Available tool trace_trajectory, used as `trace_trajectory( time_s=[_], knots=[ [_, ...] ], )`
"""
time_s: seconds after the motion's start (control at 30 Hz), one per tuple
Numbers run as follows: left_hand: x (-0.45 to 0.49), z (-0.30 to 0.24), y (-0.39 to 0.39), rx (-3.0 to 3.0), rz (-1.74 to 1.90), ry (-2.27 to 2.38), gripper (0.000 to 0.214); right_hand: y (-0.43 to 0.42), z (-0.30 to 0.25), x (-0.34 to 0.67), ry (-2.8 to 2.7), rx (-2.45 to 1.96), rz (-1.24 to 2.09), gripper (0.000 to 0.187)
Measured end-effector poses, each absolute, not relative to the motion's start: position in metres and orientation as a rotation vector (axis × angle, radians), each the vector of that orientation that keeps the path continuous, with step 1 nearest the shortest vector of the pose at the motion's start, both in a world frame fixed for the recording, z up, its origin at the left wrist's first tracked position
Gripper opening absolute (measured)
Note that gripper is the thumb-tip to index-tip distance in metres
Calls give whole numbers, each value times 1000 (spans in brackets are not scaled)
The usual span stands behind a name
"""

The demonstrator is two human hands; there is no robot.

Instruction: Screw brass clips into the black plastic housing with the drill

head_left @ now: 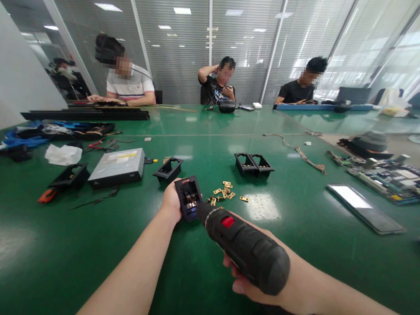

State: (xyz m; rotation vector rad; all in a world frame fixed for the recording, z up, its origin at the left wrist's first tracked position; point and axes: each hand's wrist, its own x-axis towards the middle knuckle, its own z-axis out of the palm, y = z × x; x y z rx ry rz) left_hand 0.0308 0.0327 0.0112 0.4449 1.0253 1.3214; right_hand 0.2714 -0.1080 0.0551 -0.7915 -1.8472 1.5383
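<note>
My left hand [172, 200] grips a black plastic socket housing [188, 196], tilted so its open side faces me, with brass-coloured metal parts inside. In my right hand [255, 284] is a black cordless drill [247, 249] with a red switch on top. Its chuck end points left into the housing; the bit's tip is hidden. Just behind the housing lie several small brass plates [224, 192] scattered on the green table. Another black housing [169, 169] stands to the left of it, and a joined pair of black housings [253, 164] sits farther back.
To the left are a silver disc drive [118, 165], a black housing [69, 177], an orange-handled tool [47, 196] and white tissue [63, 154]. On the right lie a phone-like slab [365, 208], circuit boards [402, 179] and a cord [300, 152]. Several people sit along the far edge.
</note>
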Motion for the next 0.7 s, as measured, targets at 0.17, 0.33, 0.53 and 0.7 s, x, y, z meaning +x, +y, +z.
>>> trace_trajectory(
  time_s=[0.17, 0.33, 0.53, 0.7],
  knots=[
    [31, 13, 32, 443, 1323, 1010, 18, -108, 55, 274, -1868, -807, 1501, 85],
    [31, 12, 32, 424, 1332, 1023, 17, -107, 61, 273, -1889, -764, 1491, 86],
    [30, 10, 34, 439, 1335, 1014, 18, -106, 62, 269, -1888, -752, 1480, 91],
    [30, 9, 35, 438, 1334, 1007, 16, -106, 62, 271, -1909, -772, 1459, 88]
  ],
)
